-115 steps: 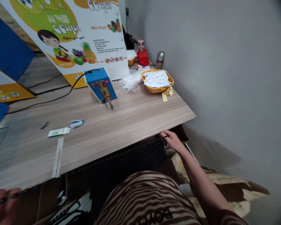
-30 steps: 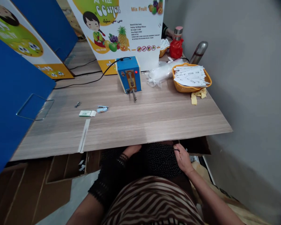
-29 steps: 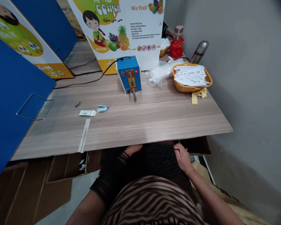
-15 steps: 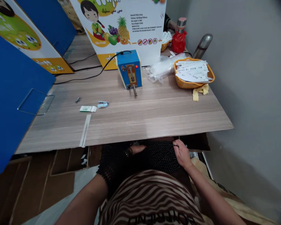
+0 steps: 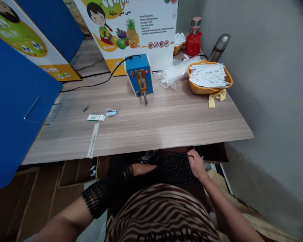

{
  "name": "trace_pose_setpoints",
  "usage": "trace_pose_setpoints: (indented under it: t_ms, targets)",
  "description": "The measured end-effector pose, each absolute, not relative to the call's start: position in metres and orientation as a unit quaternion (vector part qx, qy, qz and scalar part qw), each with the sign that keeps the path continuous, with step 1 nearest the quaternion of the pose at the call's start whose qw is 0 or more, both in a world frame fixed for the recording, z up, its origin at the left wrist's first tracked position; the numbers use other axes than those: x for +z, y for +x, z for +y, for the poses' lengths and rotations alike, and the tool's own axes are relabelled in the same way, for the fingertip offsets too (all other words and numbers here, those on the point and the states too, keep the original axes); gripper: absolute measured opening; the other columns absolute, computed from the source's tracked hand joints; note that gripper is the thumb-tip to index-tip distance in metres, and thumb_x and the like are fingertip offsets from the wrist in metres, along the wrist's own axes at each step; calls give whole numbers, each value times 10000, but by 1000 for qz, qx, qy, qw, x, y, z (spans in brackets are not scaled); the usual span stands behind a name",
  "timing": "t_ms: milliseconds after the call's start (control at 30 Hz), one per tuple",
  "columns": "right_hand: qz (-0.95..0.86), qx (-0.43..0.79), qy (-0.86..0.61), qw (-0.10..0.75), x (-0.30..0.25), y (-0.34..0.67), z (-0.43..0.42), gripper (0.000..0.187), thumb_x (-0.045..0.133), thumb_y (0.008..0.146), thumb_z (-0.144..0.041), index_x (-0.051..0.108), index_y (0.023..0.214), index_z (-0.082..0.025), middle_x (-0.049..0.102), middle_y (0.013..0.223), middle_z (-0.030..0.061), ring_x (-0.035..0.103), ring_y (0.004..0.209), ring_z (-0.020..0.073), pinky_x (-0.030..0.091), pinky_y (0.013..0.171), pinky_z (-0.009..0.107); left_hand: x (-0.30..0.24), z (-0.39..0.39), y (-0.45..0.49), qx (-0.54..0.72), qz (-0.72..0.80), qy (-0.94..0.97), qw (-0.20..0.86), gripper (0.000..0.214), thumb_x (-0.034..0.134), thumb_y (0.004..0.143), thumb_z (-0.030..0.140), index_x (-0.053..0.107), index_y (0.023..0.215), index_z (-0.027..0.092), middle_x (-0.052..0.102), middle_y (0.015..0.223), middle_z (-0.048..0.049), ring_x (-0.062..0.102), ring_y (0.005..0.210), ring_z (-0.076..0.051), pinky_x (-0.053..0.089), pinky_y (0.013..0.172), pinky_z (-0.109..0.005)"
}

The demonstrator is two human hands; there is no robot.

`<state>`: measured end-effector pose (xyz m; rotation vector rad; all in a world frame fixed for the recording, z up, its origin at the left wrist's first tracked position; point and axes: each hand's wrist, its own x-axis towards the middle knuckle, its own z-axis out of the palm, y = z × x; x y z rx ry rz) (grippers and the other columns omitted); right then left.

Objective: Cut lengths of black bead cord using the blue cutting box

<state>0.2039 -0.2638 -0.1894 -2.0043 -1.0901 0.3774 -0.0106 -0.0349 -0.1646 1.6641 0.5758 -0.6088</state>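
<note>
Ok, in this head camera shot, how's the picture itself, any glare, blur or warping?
In the head view, the light is soft and even, with no harsh glare on the table; the wide lens skews the table and the blue board toward the edges; the top right corner falls dark; the labels read clearly, and the right hand looks fairly sharp.

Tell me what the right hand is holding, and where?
The right hand pinches a small dark thing in its fingertips; it's too small to tell what.
</note>
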Motion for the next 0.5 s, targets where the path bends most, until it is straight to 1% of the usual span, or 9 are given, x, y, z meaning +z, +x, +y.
trace_pose_setpoints:
  t_ms: [100,167,267,300,400,500]
  targets:
    - [-436,154,-788,407,-191,206,-266,216,332,969,-251,490,830,-200,513,822,41,492,794,204,383,753,312,-165,-35,-17,-283,214,714,604,529,438,904,600,694,1128,194,682,1163,-57,630,1068,-230,483,1000,-353]
    - [-435,159,-787,408,-192,207,-267,214,335,971,-252,491,835,-199,513,830,41,490,802,203,380,757,310,-168,-39,-20,-280,213,728,588,581,399,907,635,672,1169,194,675,1174,-62,607,1112,-251,431,1055,-357]
    - [-435,164,-784,411,-194,208,-268,209,338,977,-262,481,838,-199,500,825,36,485,801,201,373,757,308,-176,-46,-19,-256,229,756,558,625,324,921,651,692,1076,171,706,1038,-95,628,1032,-282,423,1040,-384]
    - [-436,164,-783,412,-194,208,-268,209,337,977,-265,475,834,-200,494,820,33,482,795,200,371,754,308,-177,-47,-18,-241,233,765,550,619,319,923,644,693,1052,168,703,1040,-101,624,1033,-287,415,1043,-387]
    - [-435,162,-782,416,-195,207,-268,210,328,977,-264,462,828,-202,488,818,32,478,789,200,369,751,309,-173,-48,-20,-188,246,782,541,574,321,934,599,683,1054,171,675,1136,-97,600,1086,-285,404,1053,-386]
    - [-436,160,-781,418,-196,206,-268,210,327,976,-272,455,824,-204,489,825,34,477,792,202,368,745,309,-152,-49,-34,-124,273,791,534,521,360,934,543,632,1179,172,612,1269,-98,549,1178,-268,375,1084,-385]
